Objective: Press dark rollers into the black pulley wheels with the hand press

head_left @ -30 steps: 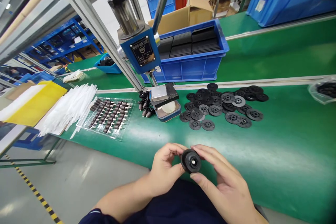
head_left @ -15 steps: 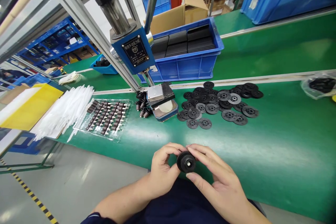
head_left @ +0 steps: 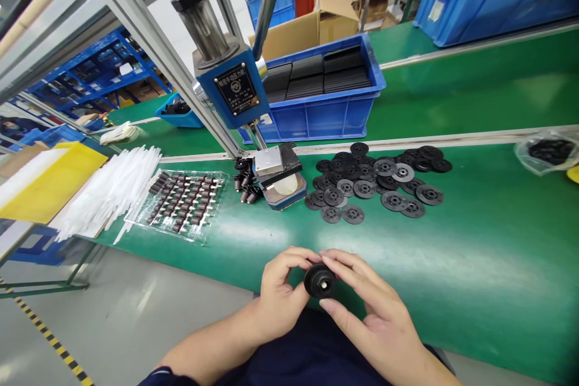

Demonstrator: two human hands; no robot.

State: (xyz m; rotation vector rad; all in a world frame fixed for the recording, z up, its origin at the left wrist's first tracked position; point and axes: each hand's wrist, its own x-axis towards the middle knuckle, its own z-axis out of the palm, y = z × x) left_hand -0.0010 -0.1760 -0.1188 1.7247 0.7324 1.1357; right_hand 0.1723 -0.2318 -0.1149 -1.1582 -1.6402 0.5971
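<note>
Close to my body, over the bench's near edge, I hold a round black plastic part [head_left: 320, 281] with a stepped hub and a small white tip at its centre. My left hand [head_left: 286, 292] pinches its left rim between thumb and fingers. From the other side, my right hand [head_left: 368, 298] grips it with the fingertips on top and the thumb below. Beyond my hands lies a loose pile of flat black slotted discs [head_left: 364, 188]. The hand press [head_left: 237, 87] stands to the left of that pile, with a metal block [head_left: 268, 160] above its base.
Left of the press are small dark parts with white tips [head_left: 246, 184] and a clear tray [head_left: 192, 235] with rows of brown cylinders. White strips [head_left: 115, 187] lie farther left. A blue crate [head_left: 316, 120] of black plates stands behind; a plastic bag [head_left: 547, 151] sits at right.
Both hands keep their grip on the round black part, which is tilted very slightly. The view has shifted a little; nothing else has visibly moved.
</note>
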